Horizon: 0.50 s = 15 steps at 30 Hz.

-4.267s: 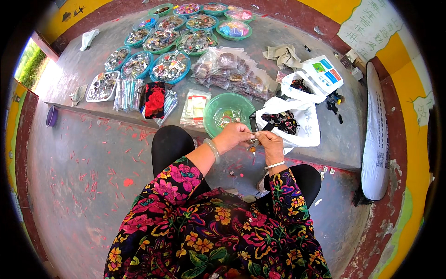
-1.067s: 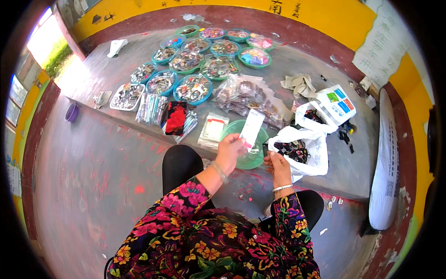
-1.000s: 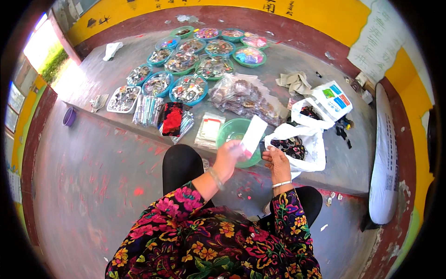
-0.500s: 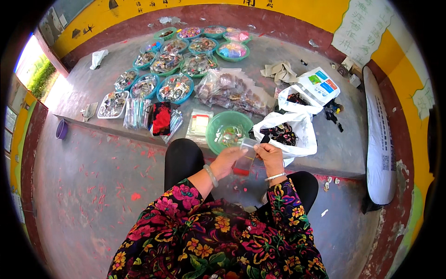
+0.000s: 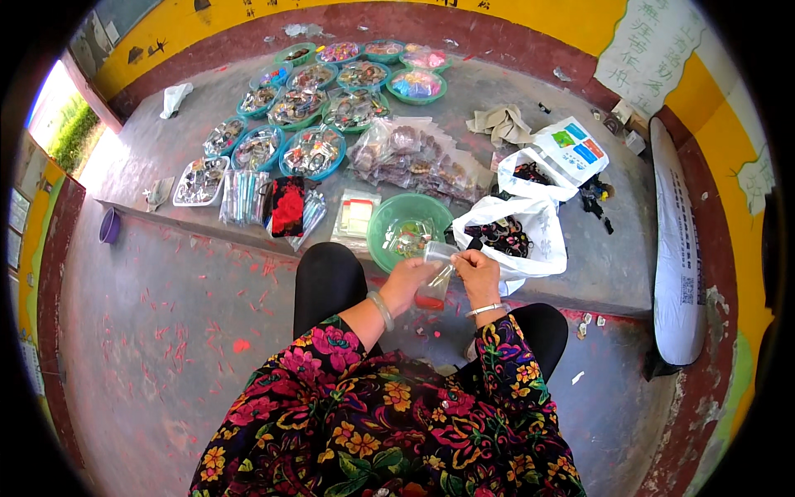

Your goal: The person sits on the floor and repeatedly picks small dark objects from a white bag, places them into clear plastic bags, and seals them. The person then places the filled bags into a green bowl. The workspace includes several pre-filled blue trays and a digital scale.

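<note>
A small clear zip bag (image 5: 436, 280) hangs between my hands, with something red at its bottom and a thin light strip inside. My left hand (image 5: 407, 280) pinches its left side. My right hand (image 5: 478, 275) is closed at the bag's upper right edge, thumb and forefinger together. Just beyond them stands a green bowl (image 5: 385, 217) with several small clear packets (image 5: 407, 238) inside. To its right, close to my right hand, a white plastic bag (image 5: 551, 248) lies open around dark beaded items (image 5: 503, 238).
Bowls of packets (image 5: 311, 156) crowd the raised ledge at the back left. A heap of clear bags (image 5: 414, 161) lies in the middle. A red and black pouch (image 5: 288, 207) and stacked cards (image 5: 357, 217) sit near the ledge's edge. A long white sack (image 5: 675, 248) leans at the right.
The zip bag now stands more upright and shows more of itself between my hands. Both hands have shifted only slightly.
</note>
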{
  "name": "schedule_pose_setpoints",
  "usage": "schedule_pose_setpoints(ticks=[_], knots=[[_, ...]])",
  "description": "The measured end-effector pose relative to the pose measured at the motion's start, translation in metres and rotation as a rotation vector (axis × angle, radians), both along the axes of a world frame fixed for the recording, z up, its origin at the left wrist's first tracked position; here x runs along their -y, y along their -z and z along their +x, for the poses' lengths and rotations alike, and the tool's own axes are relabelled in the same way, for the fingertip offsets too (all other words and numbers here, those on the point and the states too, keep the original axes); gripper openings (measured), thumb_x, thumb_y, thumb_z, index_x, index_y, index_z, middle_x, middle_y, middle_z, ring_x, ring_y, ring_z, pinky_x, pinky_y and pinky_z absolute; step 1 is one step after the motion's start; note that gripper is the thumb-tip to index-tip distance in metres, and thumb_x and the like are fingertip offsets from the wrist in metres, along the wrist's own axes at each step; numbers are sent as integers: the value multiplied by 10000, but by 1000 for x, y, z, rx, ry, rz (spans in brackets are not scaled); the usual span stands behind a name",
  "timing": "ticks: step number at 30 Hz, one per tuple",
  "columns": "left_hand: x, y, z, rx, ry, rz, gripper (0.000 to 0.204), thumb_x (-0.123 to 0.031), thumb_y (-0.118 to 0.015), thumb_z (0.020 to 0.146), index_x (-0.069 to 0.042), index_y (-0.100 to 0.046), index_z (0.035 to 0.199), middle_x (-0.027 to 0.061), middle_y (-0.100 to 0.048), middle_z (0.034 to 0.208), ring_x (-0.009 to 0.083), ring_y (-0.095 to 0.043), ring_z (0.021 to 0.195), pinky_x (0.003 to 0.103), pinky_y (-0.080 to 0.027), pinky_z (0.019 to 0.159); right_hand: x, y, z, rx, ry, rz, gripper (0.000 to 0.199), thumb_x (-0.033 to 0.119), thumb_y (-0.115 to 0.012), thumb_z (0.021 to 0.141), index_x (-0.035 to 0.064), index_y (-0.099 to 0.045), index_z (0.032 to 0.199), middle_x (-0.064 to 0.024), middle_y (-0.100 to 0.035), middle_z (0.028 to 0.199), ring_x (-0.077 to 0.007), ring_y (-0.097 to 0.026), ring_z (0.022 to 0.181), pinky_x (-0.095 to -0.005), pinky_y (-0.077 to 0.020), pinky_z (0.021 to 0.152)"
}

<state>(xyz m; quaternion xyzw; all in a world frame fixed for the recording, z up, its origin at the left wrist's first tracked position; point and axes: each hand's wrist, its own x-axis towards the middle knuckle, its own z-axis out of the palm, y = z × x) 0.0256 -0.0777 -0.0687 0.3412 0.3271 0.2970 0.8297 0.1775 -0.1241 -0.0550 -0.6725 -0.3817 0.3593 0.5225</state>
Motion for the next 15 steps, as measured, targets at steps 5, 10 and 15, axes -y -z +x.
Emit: schedule_pose_setpoints(ticks=[5, 10, 15], knots=[[1, -10, 2, 24, -42, -96, 182, -133, -574, 844, 16, -590, 947, 67, -618, 879, 117, -592, 727, 275, -497, 670, -3, 9, 0, -47, 58, 95, 146, 73, -642, 753, -31, -623, 855, -5, -587, 650, -46, -488, 583, -201, -397, 528], [-2, -6, 0, 37, -35, -117, 182, -143, -576, 846, 23, -585, 918, 68, -612, 859, 127, -595, 710, 273, -504, 650, -3, -2, -5, -91, 123, 161, 83, 26, -620, 760, -12, -611, 832, 3, -574, 647, -38, -475, 575, -195, -388, 518], [0, -5, 4, 17, -35, -37, 177, -145, -580, 843, 26, -585, 888, 69, -612, 825, 130, -593, 685, 264, -505, 613, -3, -2, -1, -119, 128, 168, 47, 12, -625, 757, -5, -605, 796, 10, -564, 638, -37, -465, 553, -187, -382, 506]])
